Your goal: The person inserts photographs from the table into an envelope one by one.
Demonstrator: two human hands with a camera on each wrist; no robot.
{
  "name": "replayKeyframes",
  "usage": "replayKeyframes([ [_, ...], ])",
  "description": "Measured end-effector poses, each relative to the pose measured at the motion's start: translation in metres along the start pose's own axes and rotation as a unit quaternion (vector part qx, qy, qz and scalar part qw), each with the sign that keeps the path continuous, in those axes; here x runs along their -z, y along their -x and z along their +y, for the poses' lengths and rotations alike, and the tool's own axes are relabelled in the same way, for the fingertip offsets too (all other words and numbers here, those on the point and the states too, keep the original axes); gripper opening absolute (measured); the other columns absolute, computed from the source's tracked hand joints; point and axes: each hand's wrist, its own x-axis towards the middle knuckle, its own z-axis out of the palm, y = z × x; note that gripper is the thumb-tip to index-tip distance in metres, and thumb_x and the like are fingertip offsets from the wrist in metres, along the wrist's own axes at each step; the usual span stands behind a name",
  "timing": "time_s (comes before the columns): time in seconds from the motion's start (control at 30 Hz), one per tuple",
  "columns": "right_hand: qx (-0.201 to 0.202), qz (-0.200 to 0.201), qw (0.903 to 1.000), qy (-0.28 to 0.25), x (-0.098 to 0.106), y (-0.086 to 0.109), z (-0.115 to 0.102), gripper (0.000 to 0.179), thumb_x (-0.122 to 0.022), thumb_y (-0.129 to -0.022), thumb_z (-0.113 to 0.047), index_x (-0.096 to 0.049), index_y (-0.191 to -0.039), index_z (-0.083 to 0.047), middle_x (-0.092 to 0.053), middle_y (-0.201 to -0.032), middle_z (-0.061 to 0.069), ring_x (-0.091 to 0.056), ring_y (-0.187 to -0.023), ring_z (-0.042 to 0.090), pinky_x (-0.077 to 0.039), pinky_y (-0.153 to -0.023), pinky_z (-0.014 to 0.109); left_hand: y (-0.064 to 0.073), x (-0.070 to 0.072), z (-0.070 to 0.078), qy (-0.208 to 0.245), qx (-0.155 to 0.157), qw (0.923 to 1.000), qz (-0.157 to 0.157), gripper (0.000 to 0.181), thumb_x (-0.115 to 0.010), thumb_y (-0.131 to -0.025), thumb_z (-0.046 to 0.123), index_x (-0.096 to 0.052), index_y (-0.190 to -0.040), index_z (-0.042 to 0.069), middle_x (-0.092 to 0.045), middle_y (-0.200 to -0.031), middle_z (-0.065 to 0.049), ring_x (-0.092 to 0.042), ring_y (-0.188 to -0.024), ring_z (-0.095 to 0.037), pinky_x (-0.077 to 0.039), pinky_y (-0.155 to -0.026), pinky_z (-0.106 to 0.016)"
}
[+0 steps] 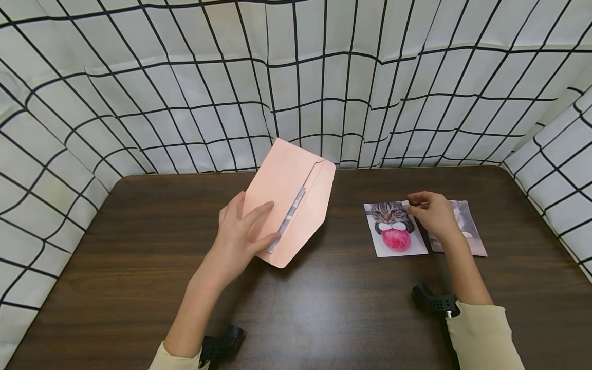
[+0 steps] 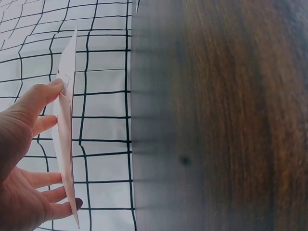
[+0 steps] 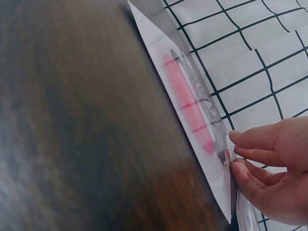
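My left hand [image 1: 240,226] holds a pale pink envelope [image 1: 263,180] tilted up above the table, its pointed flap spread open. A grey-and-white card [image 1: 289,216] peeks out of the envelope's slot near my thumb. In the left wrist view, the envelope [image 2: 67,125] appears nearly edge-on, with the thumb and one finger against its near face. Over on the right, my right hand [image 1: 437,216] pinches the upper right edge of a cat photo [image 1: 398,236] with a pink ball on it. That photo [image 3: 187,106] lies low over the table in the right wrist view.
A second, greyish-pink photo [image 1: 467,226] lies beside the cat photo, partly hidden by my right hand and wrist. The dark wooden table [image 1: 139,246] is bounded by a white curtain [image 1: 310,82] with black grid lines behind and at both sides.
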Motion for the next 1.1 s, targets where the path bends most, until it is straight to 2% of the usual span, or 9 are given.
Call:
replayKeyframes([
  [0.13, -0.004, 0.0, 1.0, 0.007, 0.0001, -0.0002, 0.0012, 0.04, -0.067, -0.103, -0.009, -0.061, -0.135, 0.014, -0.062, -0.127, 0.036, -0.061, -0.108, 0.047, -0.059, -0.085, 0.045, -0.0004, -0.0002, 0.0007, -0.001, -0.001, 1.0, -0.001, 0.055, -0.085, -0.092, 0.021, -0.066, -0.143, 0.013, -0.026, -0.163, -0.033, -0.023, -0.147, -0.055, -0.034, -0.112, -0.069],
  [0.27, -0.006, 0.006, 0.9999, 0.006, -0.0003, 0.0003, 0.0015, 0.039, -0.069, -0.101, -0.008, -0.062, -0.132, 0.014, -0.062, -0.123, 0.035, -0.06, -0.104, 0.045, -0.053, -0.074, 0.03, -0.0002, -0.0005, 0.0008, -0.001, 0.0, 1.0, -0.003, 0.055, -0.085, -0.092, 0.021, -0.066, -0.143, 0.013, -0.026, -0.163, -0.033, -0.024, -0.147, -0.055, -0.033, -0.112, -0.069],
  [0.37, -0.006, 0.013, 0.9999, 0.0, -0.0013, 0.0008, 0.0011, 0.037, -0.07, -0.1, -0.007, -0.062, -0.131, 0.013, -0.061, -0.123, 0.034, -0.058, -0.103, 0.044, -0.05, -0.071, 0.026, 0.0001, -0.0005, 0.0008, -0.001, 0.004, 1.0, -0.006, 0.055, -0.085, -0.092, 0.022, -0.066, -0.143, 0.013, -0.025, -0.164, -0.032, -0.023, -0.147, -0.053, -0.033, -0.113, -0.069],
  [0.67, 0.011, 0.019, 0.9997, -0.011, -0.0016, 0.0009, 0.0005, 0.033, -0.072, -0.099, -0.006, -0.061, -0.124, 0.011, -0.059, -0.123, 0.034, -0.058, -0.109, 0.048, -0.053, -0.076, 0.033, 0.0004, -0.0006, 0.0012, -0.004, -0.001, 1.0, -0.004, 0.054, -0.084, -0.092, 0.022, -0.066, -0.143, 0.013, -0.027, -0.163, -0.032, -0.025, -0.146, -0.054, -0.033, -0.112, -0.069],
  [0.87, 0.026, 0.016, 0.9994, -0.014, 0.0013, 0.0009, -0.0005, 0.031, -0.073, -0.098, -0.006, -0.061, -0.121, 0.011, -0.063, -0.111, 0.03, -0.06, -0.103, 0.045, -0.051, -0.072, 0.027, 0.0004, -0.0006, 0.0018, -0.005, -0.001, 1.0, -0.004, 0.055, -0.084, -0.092, 0.022, -0.066, -0.143, 0.013, -0.027, -0.163, -0.032, -0.025, -0.146, -0.054, -0.033, -0.112, -0.069],
  [0.97, 0.029, 0.013, 0.9993, -0.019, 0.003, 0.0014, -0.0016, 0.033, -0.074, -0.098, -0.007, -0.062, -0.123, 0.01, -0.064, -0.108, 0.027, -0.059, -0.099, 0.04, -0.049, -0.07, 0.025, 0.0006, -0.0008, 0.0013, -0.005, 0.0, 1.0, -0.004, 0.055, -0.084, -0.092, 0.022, -0.066, -0.143, 0.013, -0.026, -0.163, -0.031, -0.025, -0.146, -0.053, -0.034, -0.112, -0.069],
  [1.1, 0.044, 0.01, 0.9988, -0.018, 0.0055, 0.003, -0.0028, 0.033, -0.074, -0.098, -0.005, -0.065, -0.127, 0.009, -0.065, -0.109, 0.026, -0.062, -0.099, 0.04, -0.049, -0.071, 0.026, 0.0008, -0.001, 0.0013, -0.005, 0.002, 1.0, -0.005, 0.055, -0.084, -0.092, 0.022, -0.066, -0.144, 0.014, -0.025, -0.164, -0.031, -0.024, -0.146, -0.053, -0.034, -0.112, -0.069],
])
